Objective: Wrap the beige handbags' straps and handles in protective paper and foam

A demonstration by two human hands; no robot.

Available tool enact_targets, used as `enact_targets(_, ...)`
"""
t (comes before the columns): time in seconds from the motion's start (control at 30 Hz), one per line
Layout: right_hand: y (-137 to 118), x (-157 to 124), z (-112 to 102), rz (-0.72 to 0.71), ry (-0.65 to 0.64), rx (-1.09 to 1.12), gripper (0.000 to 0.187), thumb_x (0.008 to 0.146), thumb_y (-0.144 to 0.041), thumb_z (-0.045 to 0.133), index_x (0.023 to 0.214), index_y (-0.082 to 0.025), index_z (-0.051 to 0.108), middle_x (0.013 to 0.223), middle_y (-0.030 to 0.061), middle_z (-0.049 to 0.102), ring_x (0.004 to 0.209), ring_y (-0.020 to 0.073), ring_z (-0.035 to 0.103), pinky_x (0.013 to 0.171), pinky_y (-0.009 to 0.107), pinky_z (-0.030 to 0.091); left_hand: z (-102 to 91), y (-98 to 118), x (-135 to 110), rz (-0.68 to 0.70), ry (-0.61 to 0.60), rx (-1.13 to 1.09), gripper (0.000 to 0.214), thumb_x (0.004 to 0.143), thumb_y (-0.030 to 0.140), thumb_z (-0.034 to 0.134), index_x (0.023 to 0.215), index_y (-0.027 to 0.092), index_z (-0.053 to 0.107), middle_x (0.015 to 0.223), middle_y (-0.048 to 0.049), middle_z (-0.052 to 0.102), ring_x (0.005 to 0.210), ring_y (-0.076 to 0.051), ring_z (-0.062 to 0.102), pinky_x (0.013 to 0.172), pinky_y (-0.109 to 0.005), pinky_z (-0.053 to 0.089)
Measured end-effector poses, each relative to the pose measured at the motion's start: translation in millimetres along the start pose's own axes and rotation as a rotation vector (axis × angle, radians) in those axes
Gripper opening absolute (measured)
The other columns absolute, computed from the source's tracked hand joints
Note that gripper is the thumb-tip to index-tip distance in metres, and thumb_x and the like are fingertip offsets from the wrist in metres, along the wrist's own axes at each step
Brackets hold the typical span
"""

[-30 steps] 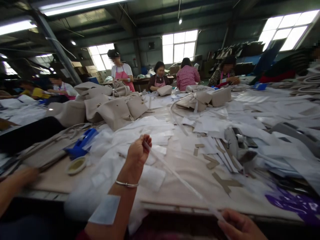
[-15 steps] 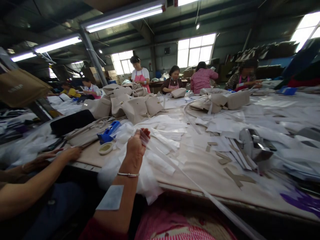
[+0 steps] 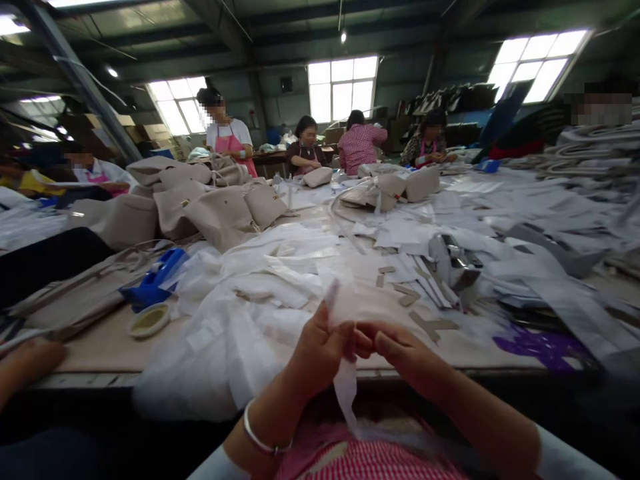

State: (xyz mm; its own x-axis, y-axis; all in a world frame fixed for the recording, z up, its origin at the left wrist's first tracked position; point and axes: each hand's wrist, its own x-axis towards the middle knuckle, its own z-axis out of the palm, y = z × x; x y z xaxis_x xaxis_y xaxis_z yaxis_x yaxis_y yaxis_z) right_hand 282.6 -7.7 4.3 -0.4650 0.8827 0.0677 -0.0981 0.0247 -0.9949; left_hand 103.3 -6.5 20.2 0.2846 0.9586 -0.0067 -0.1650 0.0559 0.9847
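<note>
Both my hands meet above the front edge of the table. In my left hand (image 3: 320, 350), wearing a silver bangle, the fingers are closed around a thin, translucent white strip (image 3: 346, 393). One end of the strip sticks up past the thumb, blurred, and the rest hangs down toward my lap. My right hand (image 3: 397, 343) comes in from the right with its fingertips pinched on the same strip, touching the left fingers. To the left lies a heap of white plastic sheeting and strips (image 3: 225, 333).
Beige bags (image 3: 220, 210) are piled at the back left. A blue tape dispenser (image 3: 155, 280) and a round tape roll (image 3: 149, 321) lie left; a metallic dispenser (image 3: 453, 260) stands right, near grey-brown pieces (image 3: 433, 327). A co-worker's hand (image 3: 35, 360) rests at the left edge. Other people sit across.
The view has turned right. My left hand has drawn back toward my body with the strip, and my right hand has come into view and joined it.
</note>
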Motion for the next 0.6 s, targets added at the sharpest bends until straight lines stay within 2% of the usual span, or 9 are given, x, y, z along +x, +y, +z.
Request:
enact_targets(0.07, 2.5, 20.1, 17.0, 0.059, 0.015, 0.199, 0.041, 0.089, -0.055, 0.059, 0.086, -0.015, 0.068, 0.061, 0.0016, 0.062, 0.052, 0.0123, 0.054, 0.051, 0.025, 0.044, 2.9, -6.2, -6.2, -0.033, -0.037, 0.044, 0.075, 0.090, 0.035, 0.060, 0.154, 0.019, 0.025, 0.071, -0.0039, 0.072, 0.058, -0.017, 0.067, 0.053, -0.025, 0.052)
enact_targets(0.13, 7.0, 29.7, 22.2, 0.151, 0.076, 0.339, 0.038, 0.086, -0.053, 0.063, 0.082, -0.015, 0.066, 0.051, -0.0024, 0.056, 0.039, 0.0100, 0.045, 0.040, 0.023, 0.033, 3.8, -18.0, -12.8, -0.082, -0.075, 0.078, 0.078, 0.091, 0.031, 0.055, 0.157, 0.021, 0.015, 0.072, -0.0034, 0.072, 0.058, -0.017, 0.067, 0.054, -0.026, 0.053)
enact_targets(0.27, 9.3, 39.1, 8.3, 0.228, 0.244, 0.359, 0.034, 0.069, -0.041, 0.083, 0.076, -0.011, 0.071, 0.059, 0.0006, 0.062, 0.050, 0.0088, 0.050, 0.046, 0.021, 0.035, 3.6, -49.1, -23.1, -0.128, -0.062, 0.216, 0.087, 0.091, 0.021, 0.048, 0.157, 0.020, -0.009, 0.076, -0.0039, 0.074, 0.060, -0.017, 0.069, 0.057, -0.028, 0.054)
enact_targets(0.3, 8.7, 41.2, 3.9, 0.221, 0.292, 0.348, 0.032, 0.065, -0.038, 0.087, 0.073, -0.011, 0.072, 0.059, 0.0005, 0.063, 0.052, 0.0081, 0.050, 0.048, 0.020, 0.036, 3.7, -55.8, -24.5, -0.140, -0.044, 0.237, 0.085, 0.092, 0.022, 0.047, 0.157, 0.019, -0.006, 0.078, -0.0048, 0.075, 0.059, -0.017, 0.068, 0.058, -0.029, 0.055)
enact_targets(0.33, 8.1, 43.2, 0.3, 0.205, 0.339, 0.340, 0.031, 0.062, -0.037, 0.088, 0.071, -0.011, 0.072, 0.059, 0.0003, 0.063, 0.053, 0.0075, 0.050, 0.050, 0.020, 0.036, 3.9, -61.4, -25.3, -0.158, -0.042, 0.250, 0.078, 0.092, 0.023, 0.047, 0.158, 0.018, 0.005, 0.079, -0.0059, 0.075, 0.059, -0.017, 0.068, 0.059, -0.029, 0.055)
enact_targets(0.37, 7.8, 45.2, -2.4, 0.186, 0.380, 0.337, 0.031, 0.061, -0.036, 0.089, 0.070, -0.012, 0.073, 0.059, 0.0001, 0.063, 0.053, 0.0072, 0.050, 0.050, 0.020, 0.037, 4.2, -65.8, -25.8, -0.174, -0.060, 0.266, 0.065, 0.093, 0.025, 0.046, 0.154, 0.015, 0.026, 0.078, -0.0072, 0.075, 0.059, -0.017, 0.067, 0.060, -0.030, 0.054)
enact_targets(0.43, 7.8, 49.2, -5.6, 0.150, 0.448, 0.343, 0.031, 0.059, -0.037, 0.090, 0.070, -0.013, 0.074, 0.060, 0.0005, 0.065, 0.055, 0.0073, 0.051, 0.052, 0.019, 0.038, 4.4, -71.3, -26.8, -0.192, -0.140, 0.327, 0.038, 0.094, 0.029, 0.044, 0.119, 0.012, 0.067, 0.075, -0.0097, 0.075, 0.060, -0.018, 0.066, 0.062, -0.030, 0.053)
enact_targets(0.5, 8.6, 52.0, -7.7, 0.127, 0.484, 0.345, 0.034, 0.057, -0.040, 0.091, 0.071, -0.014, 0.075, 0.062, 0.0016, 0.067, 0.055, 0.0078, 0.052, 0.052, 0.020, 0.039, 2.7, -73.1, -30.3, -0.193, -0.222, 0.400, 0.038, 0.095, 0.029, 0.043, 0.083, 0.014, 0.077, 0.073, -0.0101, 0.074, 0.063, -0.019, 0.065, 0.066, -0.031, 0.052)
enact_targets(0.6, 9.4, 52.8, -16.2, 0.104, 0.530, 0.317, 0.037, 0.056, -0.045, 0.090, 0.070, -0.015, 0.074, 0.062, 0.0021, 0.066, 0.054, 0.0091, 0.052, 0.049, 0.021, 0.040, -6.9, -69.3, -42.6, -0.240, -0.250, 0.369, 0.027, 0.088, 0.028, 0.057, 0.075, 0.020, 0.079, 0.071, -0.0055, 0.075, 0.065, -0.020, 0.065, 0.066, -0.031, 0.049)
